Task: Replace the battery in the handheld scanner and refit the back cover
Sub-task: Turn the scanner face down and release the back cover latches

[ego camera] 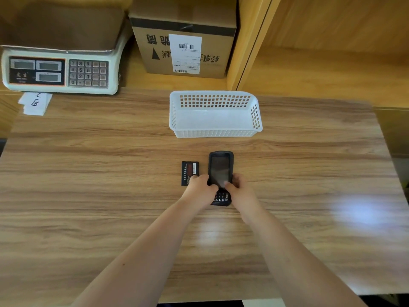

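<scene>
A black handheld scanner (220,168) lies face up on the wooden table, its dark screen toward the far side and its keypad toward me. My left hand (200,191) grips its left edge and my right hand (240,191) grips its right edge, thumbs resting over the lower screen and keypad. A flat black battery (189,171) with a red label lies on the table just left of the scanner, its near corner under my left fingers. The scanner's back is hidden.
A white perforated plastic basket (215,127) stands just beyond the scanner. At the back left sits a weighing scale (59,72) with white paper slips (35,104) beside it. A cardboard box (183,38) stands at the back centre.
</scene>
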Demonstrator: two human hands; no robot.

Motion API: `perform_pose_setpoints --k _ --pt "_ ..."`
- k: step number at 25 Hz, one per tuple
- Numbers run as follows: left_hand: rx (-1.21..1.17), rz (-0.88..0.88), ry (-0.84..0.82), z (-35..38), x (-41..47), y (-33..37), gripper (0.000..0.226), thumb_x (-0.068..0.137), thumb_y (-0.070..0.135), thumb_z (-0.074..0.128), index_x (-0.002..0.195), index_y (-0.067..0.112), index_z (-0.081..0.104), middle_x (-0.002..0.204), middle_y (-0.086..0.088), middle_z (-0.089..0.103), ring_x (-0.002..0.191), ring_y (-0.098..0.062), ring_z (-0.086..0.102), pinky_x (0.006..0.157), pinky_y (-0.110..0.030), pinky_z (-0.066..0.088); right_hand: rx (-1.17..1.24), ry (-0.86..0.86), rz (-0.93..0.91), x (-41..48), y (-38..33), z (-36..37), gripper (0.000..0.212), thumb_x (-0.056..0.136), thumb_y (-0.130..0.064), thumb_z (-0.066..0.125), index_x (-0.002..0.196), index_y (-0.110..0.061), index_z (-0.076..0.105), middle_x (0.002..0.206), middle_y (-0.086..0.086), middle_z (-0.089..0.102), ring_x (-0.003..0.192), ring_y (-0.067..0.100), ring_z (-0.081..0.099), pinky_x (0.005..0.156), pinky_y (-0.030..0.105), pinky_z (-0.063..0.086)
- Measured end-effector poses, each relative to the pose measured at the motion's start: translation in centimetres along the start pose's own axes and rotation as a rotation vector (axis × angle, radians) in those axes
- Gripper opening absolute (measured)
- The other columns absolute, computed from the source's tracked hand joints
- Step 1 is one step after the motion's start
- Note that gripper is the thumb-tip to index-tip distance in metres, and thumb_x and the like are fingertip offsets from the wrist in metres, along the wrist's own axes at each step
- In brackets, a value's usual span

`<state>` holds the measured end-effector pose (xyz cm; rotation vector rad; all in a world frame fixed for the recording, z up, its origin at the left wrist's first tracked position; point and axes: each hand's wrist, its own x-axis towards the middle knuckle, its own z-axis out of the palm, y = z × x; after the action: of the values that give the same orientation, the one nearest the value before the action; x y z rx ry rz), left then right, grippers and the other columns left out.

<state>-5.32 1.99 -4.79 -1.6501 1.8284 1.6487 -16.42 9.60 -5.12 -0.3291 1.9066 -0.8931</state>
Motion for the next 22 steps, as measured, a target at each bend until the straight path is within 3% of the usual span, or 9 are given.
perform_pose_setpoints --k 4,8,11,13,16,17,20,22 --pt "-0.091 0.105 0.065 1.0 -0.1 0.2 0.043 0.097 0.018 0.038 0.139 0.023 0.046 0.127 -0.012 0.057 0.092 -0.026 0.063 0.061 -0.023 0.045 -0.355 0.151 -0.255 -0.7 0.2 0.3 0.027 0.094 -0.017 0.050 0.120 -0.014 0.050 0.100 0.002 0.065 0.091 0.026 0.065 0.068 0.032 0.047" --pt "-0.348 0.117 0.152 0.6 -0.5 2.0 0.036 0.093 0.036 0.057 0.126 0.021 0.060 0.114 -0.002 0.069 0.102 -0.018 0.065 0.080 -0.026 0.051 -0.508 0.157 -0.393 -1.8 -0.2 1.3 0.042 0.091 -0.031 0.053 0.131 -0.021 0.046 0.114 0.004 0.059 0.092 0.027 0.062 0.066 0.038 0.050" --pt "-0.419 0.116 0.132 -0.6 -1.0 1.7 0.032 0.091 0.034 0.063 0.122 0.026 0.059 0.106 0.008 0.070 0.094 -0.002 0.064 0.070 -0.017 0.047 -0.566 0.119 -0.486 -2.3 0.3 2.1 0.049 0.087 -0.033 0.058 0.134 -0.021 0.044 0.117 0.003 0.053 0.104 0.025 0.055 0.070 0.038 0.051" --pt "-0.423 0.143 0.120 -0.9 -1.0 1.1 0.030 0.093 0.028 0.061 0.123 0.025 0.059 0.104 0.010 0.071 0.094 0.000 0.064 0.070 -0.015 0.046 -0.487 0.085 -0.470 -2.3 0.4 2.5 0.055 0.086 -0.032 0.060 0.138 -0.025 0.042 0.124 -0.001 0.049 0.109 0.016 0.053 0.078 0.032 0.052" --pt "-0.402 0.160 0.128 -1.1 -0.7 0.8 0.027 0.094 0.027 0.060 0.121 0.026 0.060 0.103 0.011 0.071 0.098 -0.005 0.065 0.082 -0.024 0.052 -0.299 0.059 -0.421 -2.2 0.1 2.4 0.059 0.082 -0.028 0.068 0.136 -0.026 0.044 0.124 -0.007 0.047 0.103 -0.007 0.050 0.082 0.007 0.040" --pt "-0.397 0.163 0.128 -1.2 -0.6 0.6 0.027 0.094 0.028 0.060 0.121 0.027 0.060 0.105 0.011 0.071 0.099 -0.006 0.066 0.085 -0.028 0.053 -0.254 0.074 -0.388 -2.1 0.2 2.2 0.062 0.079 -0.029 0.071 0.135 -0.026 0.044 0.123 -0.008 0.047 0.102 -0.007 0.050 0.083 0.007 0.039" --pt "-0.408 0.144 0.129 -1.3 -0.1 0.2 0.027 0.092 0.031 0.062 0.119 0.031 0.059 0.106 0.010 0.069 0.099 -0.010 0.066 0.088 -0.036 0.056 -0.179 0.128 -0.211 -1.2 0.8 1.5 0.080 0.070 -0.042 0.078 0.138 -0.022 0.041 0.124 -0.004 0.051 0.112 0.009 0.051 0.092 0.025 0.045" --pt "-0.371 0.135 0.136 -1.2 0.2 0.2 0.030 0.092 0.032 0.062 0.122 0.029 0.056 0.107 0.009 0.067 0.101 -0.012 0.065 0.088 -0.037 0.056 -0.136 0.102 -0.153 -0.7 0.9 1.2 0.080 0.068 -0.042 0.081 0.136 -0.020 0.043 0.120 -0.001 0.056 0.111 0.014 0.055 0.089 0.026 0.047"
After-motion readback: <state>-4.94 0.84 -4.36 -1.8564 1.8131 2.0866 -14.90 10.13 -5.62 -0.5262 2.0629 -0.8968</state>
